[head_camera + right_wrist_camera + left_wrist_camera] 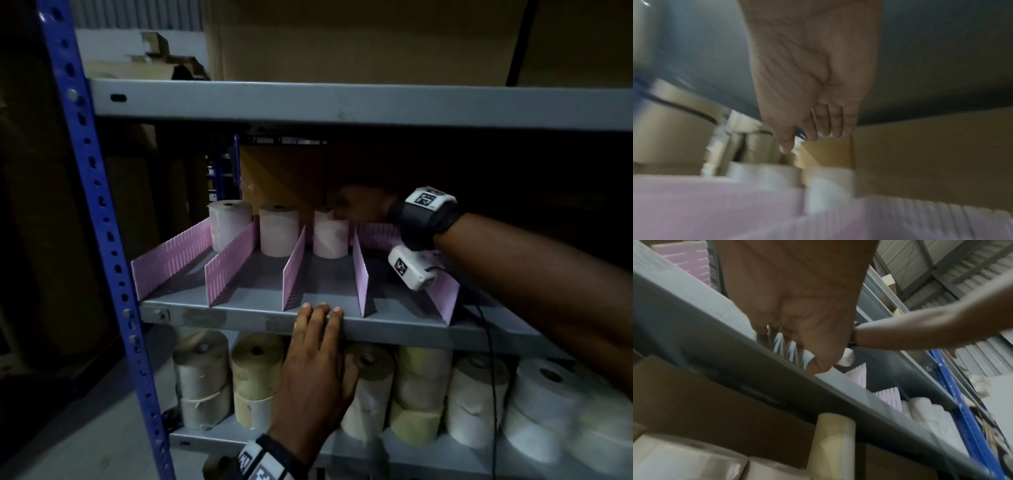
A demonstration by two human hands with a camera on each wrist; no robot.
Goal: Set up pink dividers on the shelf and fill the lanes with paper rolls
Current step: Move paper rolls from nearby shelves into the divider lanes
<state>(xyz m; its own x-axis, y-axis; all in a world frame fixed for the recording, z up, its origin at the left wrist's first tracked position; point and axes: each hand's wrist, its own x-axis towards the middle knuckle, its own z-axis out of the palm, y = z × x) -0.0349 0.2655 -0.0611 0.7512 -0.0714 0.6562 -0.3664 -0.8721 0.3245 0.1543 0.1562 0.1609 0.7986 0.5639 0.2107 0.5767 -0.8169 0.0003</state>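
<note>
Several pink slotted dividers [233,263] stand front to back on the grey middle shelf [239,317], forming lanes. Three white paper rolls stand upright at the back: one in the left lane [229,222], one in the second [279,229], one in the third [330,236]. My right hand [356,205] reaches deep into the shelf just above the third roll; in the right wrist view the right hand [818,129] has straight fingers and holds nothing, with blurred roll tops [764,175] below. My left hand [318,311] rests its fingertips on the shelf's front lip, also seen as the left hand [797,345].
The lower shelf holds several white and yellowish paper rolls [370,394]. Another grey shelf [342,102] sits close above. A blue perforated post [102,222] stands at the left. A cardboard box [284,171] stands behind the rolls. A black cable [489,359] hangs from my right wrist.
</note>
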